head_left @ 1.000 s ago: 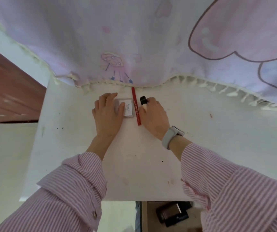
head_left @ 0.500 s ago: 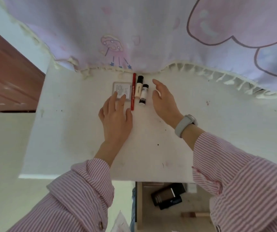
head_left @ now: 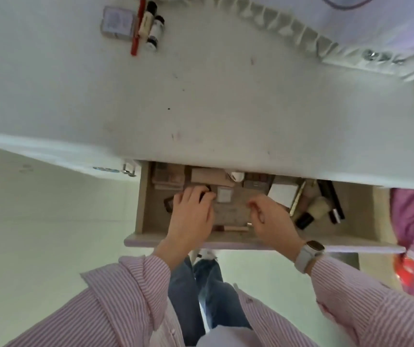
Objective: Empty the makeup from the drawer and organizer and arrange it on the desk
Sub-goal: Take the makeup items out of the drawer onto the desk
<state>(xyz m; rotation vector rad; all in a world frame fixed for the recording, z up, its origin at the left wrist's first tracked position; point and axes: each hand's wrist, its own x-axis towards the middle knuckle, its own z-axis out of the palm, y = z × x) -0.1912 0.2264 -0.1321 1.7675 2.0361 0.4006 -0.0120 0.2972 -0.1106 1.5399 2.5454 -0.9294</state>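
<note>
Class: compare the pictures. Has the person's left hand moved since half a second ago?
Yes. The left hand has left the desk, where it lay beside the compact, and come back toward the person into the open drawer.

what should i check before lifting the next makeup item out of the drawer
1. Drawer pulled out enough to reach in: ok.
2. Left hand has a firm hold on the dark item: cannot tell, its fingers hide the contact.
3. Right hand free to take something: ok, fingers loosely curled, nothing visibly held.
4. Bare desk space for more items: ok.
5. Items already placed, the compact, red pencil and two tubes, lie side by side at the back: ok.
6. Drawer emptied: not ok, several items remain.
</note>
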